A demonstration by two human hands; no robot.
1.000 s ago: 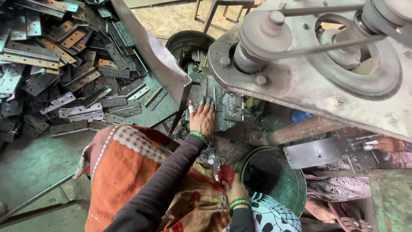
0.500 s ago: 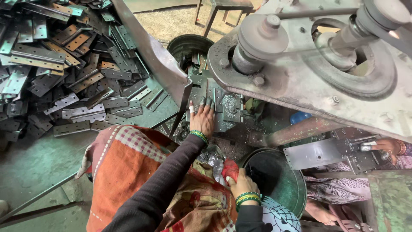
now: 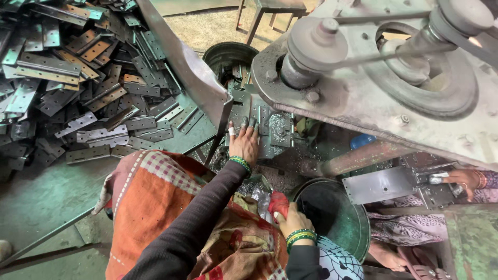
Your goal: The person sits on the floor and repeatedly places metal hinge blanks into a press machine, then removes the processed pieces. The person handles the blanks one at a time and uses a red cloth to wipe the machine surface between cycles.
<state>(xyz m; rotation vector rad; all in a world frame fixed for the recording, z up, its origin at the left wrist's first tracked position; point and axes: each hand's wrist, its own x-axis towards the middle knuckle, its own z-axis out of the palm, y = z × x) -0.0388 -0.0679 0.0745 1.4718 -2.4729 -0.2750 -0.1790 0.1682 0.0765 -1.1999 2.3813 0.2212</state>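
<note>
Left hand (image 3: 245, 141): laid flat, fingers spread and extended forward, palm down on the grey metal plate (image 3: 274, 136) seated in the press bed beneath the machine's heavy frame (image 3: 363, 98). Fingertips are dark with grime; a white wrap shows on the thumb. The hand grips nothing — it rests on the plate's left portion, and the plate runs on to the right of the fingertips. A green beaded bangle (image 3: 240, 163) circles the wrist just behind the hand.

Right hand (image 3: 293, 222): closed in a fist around a red cloth-wrapped handle (image 3: 279, 204), whose upper end stands clear above the knuckles. Green bangles sit on this wrist as well. Immediately right of this hand is a round, dark-green metal bucket (image 3: 346, 234); its contents cannot be made out.

Left of the left hand, beyond a slanted steel bar (image 3: 181, 62), a large heap of flat perforated hinge plates (image 3: 78, 88) covers the floor. Ahead of the left hand stands a second dark round tub (image 3: 228, 54) holding metal pieces.

Well to the right of both hands, another person's hand (image 3: 464, 179) holds a small metal part against a steel sheet (image 3: 378, 184) — separate from the wearer's own hands.
</note>
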